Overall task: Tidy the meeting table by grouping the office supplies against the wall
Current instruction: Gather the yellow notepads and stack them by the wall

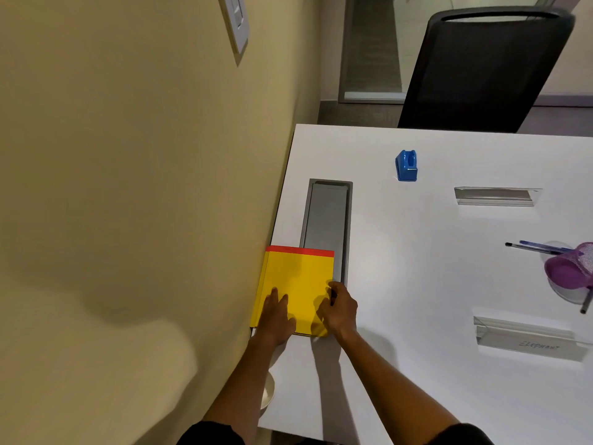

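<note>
A yellow notepad (300, 277) with a red top strip lies flat on the white table (417, 284), its left edge against the beige wall (128, 187). My left hand (276, 316) rests flat on the pad's lower left, fingers spread. My right hand (340, 308) grips the pad's right edge, fingers curled over it. Farther out on the table stand a blue holder (406, 166), two clear name stands (495, 196) (526, 338), and pens (539, 247) beside a purple cup (569, 271) lying on its side.
A grey cable hatch (327, 216) is set into the table next to the wall, partly covered by the pad. A black office chair (487, 69) stands at the table's far side. A light switch plate (236, 24) is on the wall.
</note>
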`<state>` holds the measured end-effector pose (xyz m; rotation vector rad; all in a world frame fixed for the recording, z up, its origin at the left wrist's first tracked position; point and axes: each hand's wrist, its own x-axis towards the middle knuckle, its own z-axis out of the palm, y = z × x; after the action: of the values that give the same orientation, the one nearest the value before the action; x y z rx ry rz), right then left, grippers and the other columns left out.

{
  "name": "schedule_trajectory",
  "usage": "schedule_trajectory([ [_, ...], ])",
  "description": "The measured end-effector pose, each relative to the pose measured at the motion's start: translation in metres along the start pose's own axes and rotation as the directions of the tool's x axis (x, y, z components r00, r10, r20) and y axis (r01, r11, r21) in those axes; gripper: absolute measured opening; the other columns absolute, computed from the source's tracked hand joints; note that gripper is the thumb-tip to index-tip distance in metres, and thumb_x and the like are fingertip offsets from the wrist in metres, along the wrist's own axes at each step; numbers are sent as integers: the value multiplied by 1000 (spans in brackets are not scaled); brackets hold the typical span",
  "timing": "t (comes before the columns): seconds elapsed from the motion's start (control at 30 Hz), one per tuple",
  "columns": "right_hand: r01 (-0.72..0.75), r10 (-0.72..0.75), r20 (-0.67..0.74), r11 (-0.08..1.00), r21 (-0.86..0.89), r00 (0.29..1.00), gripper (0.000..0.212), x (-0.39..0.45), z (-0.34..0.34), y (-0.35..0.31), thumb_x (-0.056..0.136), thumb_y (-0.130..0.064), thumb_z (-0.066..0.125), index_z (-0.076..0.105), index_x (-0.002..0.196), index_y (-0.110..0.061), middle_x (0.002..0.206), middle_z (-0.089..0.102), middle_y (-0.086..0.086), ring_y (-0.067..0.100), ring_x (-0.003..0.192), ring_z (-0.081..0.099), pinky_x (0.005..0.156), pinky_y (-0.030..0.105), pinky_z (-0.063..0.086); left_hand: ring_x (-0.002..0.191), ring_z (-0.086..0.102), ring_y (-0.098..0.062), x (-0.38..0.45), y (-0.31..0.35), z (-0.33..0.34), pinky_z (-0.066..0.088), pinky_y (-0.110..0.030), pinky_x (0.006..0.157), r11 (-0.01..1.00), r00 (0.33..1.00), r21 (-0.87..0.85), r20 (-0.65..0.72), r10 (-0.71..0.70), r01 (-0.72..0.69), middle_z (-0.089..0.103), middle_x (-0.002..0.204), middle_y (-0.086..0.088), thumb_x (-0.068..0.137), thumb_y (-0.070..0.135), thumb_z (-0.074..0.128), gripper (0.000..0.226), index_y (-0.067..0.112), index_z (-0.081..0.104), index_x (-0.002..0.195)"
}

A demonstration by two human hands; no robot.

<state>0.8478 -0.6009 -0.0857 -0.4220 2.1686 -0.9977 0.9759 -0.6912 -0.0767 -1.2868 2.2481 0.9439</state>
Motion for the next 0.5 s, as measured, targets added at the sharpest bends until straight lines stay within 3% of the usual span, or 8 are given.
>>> schedule_trajectory([
  [0.5, 8, -8, 152, 1000, 4, 988, 50, 1, -5, -7, 91, -10, 62, 43, 137, -11, 125, 60, 13, 29, 109, 61, 97, 42, 53, 150, -2, -30, -10, 2, 0, 12, -38, 120, 999, 998, 19, 54, -45, 44, -8, 162, -11, 99, 31, 48, 67, 12, 12, 153],
])
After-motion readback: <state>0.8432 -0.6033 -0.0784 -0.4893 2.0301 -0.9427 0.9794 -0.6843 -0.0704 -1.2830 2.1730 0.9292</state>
